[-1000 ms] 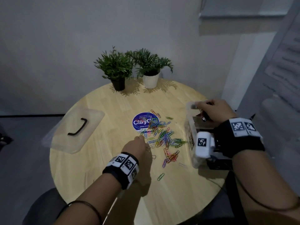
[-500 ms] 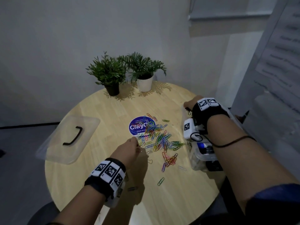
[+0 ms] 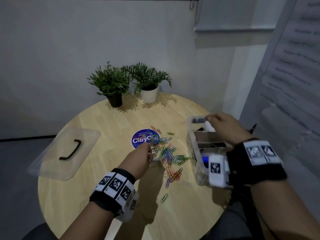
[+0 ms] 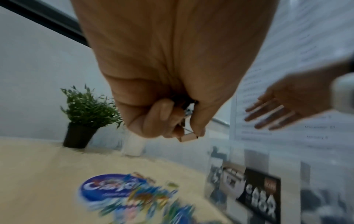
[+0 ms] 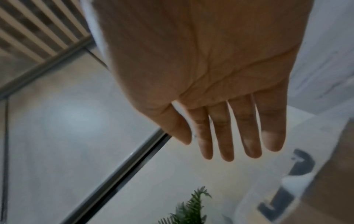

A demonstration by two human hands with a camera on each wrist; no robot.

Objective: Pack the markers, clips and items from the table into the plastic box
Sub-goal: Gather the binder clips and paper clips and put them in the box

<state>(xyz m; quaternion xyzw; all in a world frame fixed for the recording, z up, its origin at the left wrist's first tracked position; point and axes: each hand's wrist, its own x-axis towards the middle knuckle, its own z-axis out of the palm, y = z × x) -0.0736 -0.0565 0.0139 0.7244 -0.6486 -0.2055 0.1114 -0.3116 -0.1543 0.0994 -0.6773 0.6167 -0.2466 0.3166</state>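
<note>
In the head view, the left hand (image 3: 144,154) is closing around a small bunch of clips at the left edge of the paper clips (image 3: 166,152), which are lying scattered across the centre of the table (image 3: 83,189). The left wrist view is showing those fingers (image 4: 162,119) curled tight, with a bit of metal poking out between them. What exactly it is gripping is too blurred to tell beyond that.

The right hand (image 3: 225,127) is hovering over the far end of the plastic box (image 3: 195,149) at the right of the frame, fingers (image 5: 226,136) straight and spread, holding nothing.

The box is lying to the right of the loaded left hand, its long axis running from lower right toward the upper middle, its open top facing up. The carry is likely going rightward across the pile.
</note>
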